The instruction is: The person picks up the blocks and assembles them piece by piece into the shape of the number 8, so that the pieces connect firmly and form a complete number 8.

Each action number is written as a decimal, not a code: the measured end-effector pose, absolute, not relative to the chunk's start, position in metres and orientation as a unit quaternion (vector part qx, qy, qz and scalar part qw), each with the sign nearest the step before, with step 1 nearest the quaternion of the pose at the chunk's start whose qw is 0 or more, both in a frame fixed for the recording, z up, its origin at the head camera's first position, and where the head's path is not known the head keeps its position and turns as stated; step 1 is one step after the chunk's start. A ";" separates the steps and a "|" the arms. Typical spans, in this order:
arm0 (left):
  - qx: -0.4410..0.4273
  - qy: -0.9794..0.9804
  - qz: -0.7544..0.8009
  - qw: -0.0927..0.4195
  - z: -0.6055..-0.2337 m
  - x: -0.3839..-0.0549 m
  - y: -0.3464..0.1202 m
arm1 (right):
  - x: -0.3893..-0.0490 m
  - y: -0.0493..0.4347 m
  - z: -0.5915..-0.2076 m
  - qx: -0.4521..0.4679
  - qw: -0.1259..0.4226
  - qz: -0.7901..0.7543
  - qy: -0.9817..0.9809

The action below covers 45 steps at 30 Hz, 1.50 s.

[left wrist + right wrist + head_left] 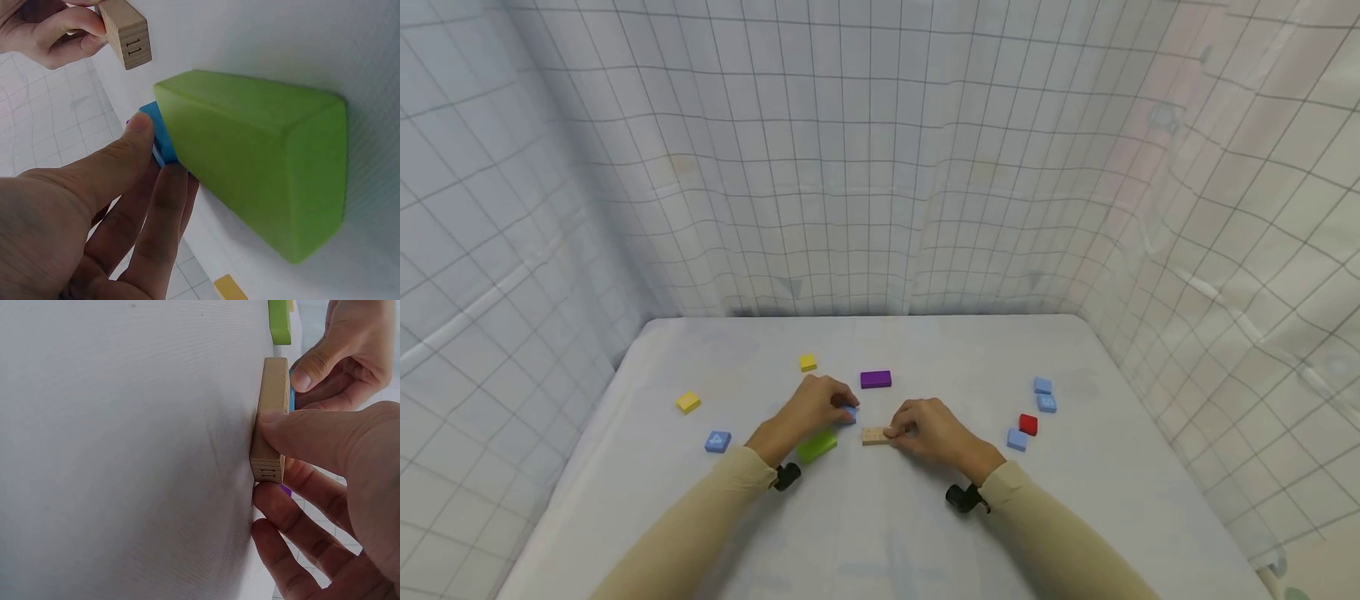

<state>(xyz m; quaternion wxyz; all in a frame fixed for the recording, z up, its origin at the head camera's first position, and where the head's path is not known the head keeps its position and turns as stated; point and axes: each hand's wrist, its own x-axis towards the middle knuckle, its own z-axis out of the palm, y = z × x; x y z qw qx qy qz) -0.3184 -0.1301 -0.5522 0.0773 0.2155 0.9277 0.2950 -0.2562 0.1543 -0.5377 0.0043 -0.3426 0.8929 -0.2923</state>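
My left hand (812,407) pinches a small blue block (850,414) between thumb and fingers, low over the white table. Just behind it, nearer my body, lies a lime green block (817,447), which partly covers the blue block in the left wrist view. To the right, my right hand (934,432) holds the right end of a plain wooden block (874,436), thumb on its near side. Dark marks like "11" show on the end of the wooden block (132,47) in the left wrist view. A purple block (876,380) lies beyond both hands.
Two yellow blocks (688,402) and a blue block with a white mark (718,442) lie at the left. At the right are a red block (1028,425) and three blue blocks (1017,439). White gridded curtains (880,167) surround the table (880,533).
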 end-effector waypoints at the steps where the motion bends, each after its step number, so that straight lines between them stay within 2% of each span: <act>1: 0.216 0.927 0.297 0.081 -0.547 -0.315 -0.128 | -0.256 0.154 -0.538 -0.343 0.004 -0.292 0.893; 4: 0.244 0.918 0.305 0.066 -0.552 -0.312 -0.129 | -0.256 0.155 -0.538 -0.347 0.002 -0.291 0.892; 11: 0.219 0.927 0.296 0.075 -0.513 -0.284 -0.116 | -0.258 0.156 -0.537 -0.356 -0.007 -0.297 0.886; 16: 0.238 0.921 0.304 0.061 -0.542 -0.301 -0.124 | -0.257 0.155 -0.537 -0.358 -0.008 -0.300 0.884; 18: 0.235 0.920 0.307 0.066 -0.541 -0.300 -0.123 | -0.256 0.155 -0.537 -0.354 -0.007 -0.300 0.886; 22: 0.210 0.926 0.301 0.083 -0.512 -0.279 -0.114 | -0.254 0.155 -0.536 -0.345 -0.005 -0.298 0.890; 45: 0.214 0.922 0.309 0.090 -0.516 -0.277 -0.117 | -0.255 0.156 -0.542 -0.353 -0.017 -0.299 0.886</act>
